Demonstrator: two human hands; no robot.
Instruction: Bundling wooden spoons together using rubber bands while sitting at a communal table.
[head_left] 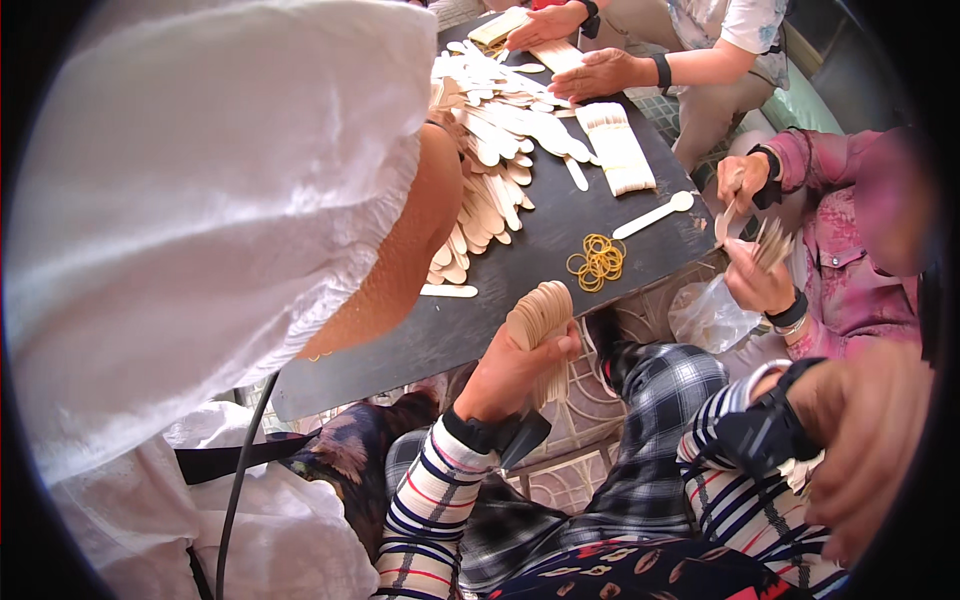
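A bundle of pale wooden spoons stands upright in my left hand, with the fingers wrapped round it and the rounded ends up. My left hand is just off the near edge of the dark table. Far to the right, my right hand is smeared by motion, and I cannot make out whether its fingers hold anything. On the table, closest to the bundle, lies a small pile of yellow rubber bands. A single wooden spoon rests beyond it.
A large heap of loose wooden spoons covers the table's left part, beside a neat stack of spoons. A white-sleeved co-worker's arm reaches across at left. Other people's hands work at the far side; another person's hand holds spoons.
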